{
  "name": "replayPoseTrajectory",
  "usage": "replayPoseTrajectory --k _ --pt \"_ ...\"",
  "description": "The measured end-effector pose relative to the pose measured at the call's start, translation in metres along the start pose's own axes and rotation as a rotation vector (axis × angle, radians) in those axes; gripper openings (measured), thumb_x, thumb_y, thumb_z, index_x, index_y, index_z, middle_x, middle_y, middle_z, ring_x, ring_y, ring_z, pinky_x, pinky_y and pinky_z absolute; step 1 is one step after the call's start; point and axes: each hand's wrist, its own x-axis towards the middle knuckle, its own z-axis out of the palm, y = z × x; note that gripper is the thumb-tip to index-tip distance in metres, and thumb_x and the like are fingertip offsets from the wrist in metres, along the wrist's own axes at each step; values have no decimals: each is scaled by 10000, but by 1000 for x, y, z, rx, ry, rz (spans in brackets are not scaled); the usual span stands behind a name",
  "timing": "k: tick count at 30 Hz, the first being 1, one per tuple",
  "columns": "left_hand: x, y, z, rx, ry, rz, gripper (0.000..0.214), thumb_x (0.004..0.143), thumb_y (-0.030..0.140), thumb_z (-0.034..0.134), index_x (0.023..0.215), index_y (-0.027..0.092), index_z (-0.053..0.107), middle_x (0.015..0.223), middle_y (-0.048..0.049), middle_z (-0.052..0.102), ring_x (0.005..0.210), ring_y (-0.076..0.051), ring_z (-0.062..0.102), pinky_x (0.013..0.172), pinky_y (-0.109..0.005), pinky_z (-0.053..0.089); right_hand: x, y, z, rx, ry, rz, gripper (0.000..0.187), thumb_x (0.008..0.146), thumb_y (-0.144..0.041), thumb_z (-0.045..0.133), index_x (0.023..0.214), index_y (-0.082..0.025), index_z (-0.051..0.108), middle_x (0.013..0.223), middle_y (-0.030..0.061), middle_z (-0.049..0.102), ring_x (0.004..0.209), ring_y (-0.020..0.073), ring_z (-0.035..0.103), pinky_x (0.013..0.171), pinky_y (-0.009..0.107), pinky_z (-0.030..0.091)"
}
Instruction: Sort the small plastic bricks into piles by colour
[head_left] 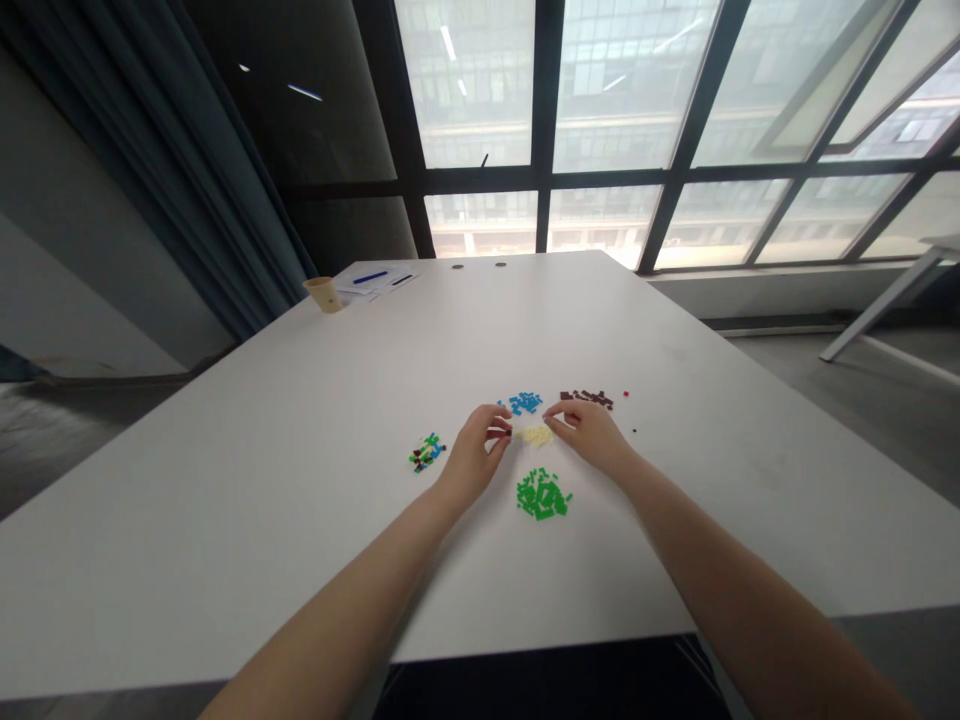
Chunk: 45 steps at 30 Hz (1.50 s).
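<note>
Small building bricks lie sorted in piles on a white table (300, 420). My left hand (476, 455) is closed in a pinch on a small dark red brick (501, 433). My right hand (589, 428) is closed, fingertips pinched beside a pale yellow pile (537, 435) that lies between both hands. A blue pile (525, 403) sits just beyond the hands, a dark brown pile (589, 398) is beyond my right hand, and a green pile (542, 496) lies nearer me. A mixed-colour cluster (427, 453) is left of my left hand.
A paper cup (325, 293) stands at the far left corner, beside papers with a blue pen (370, 277). A single red brick (625, 394) and a dark speck lie right of the brown pile. Large windows rise behind the table; a white table leg stands at the far right.
</note>
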Motion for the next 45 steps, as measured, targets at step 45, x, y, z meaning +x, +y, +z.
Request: replayPoseTrajectory --k 45 --pt "29 -73 -88 -6 384 -334 436 628 314 588 1029 204 456 1036 -61 534 740 -123 538 656 -282 440 17 70 -31 -445 -77 308 202 698 -247 563 841 -289 698 863 31 638 750 162 552 628 250 362"
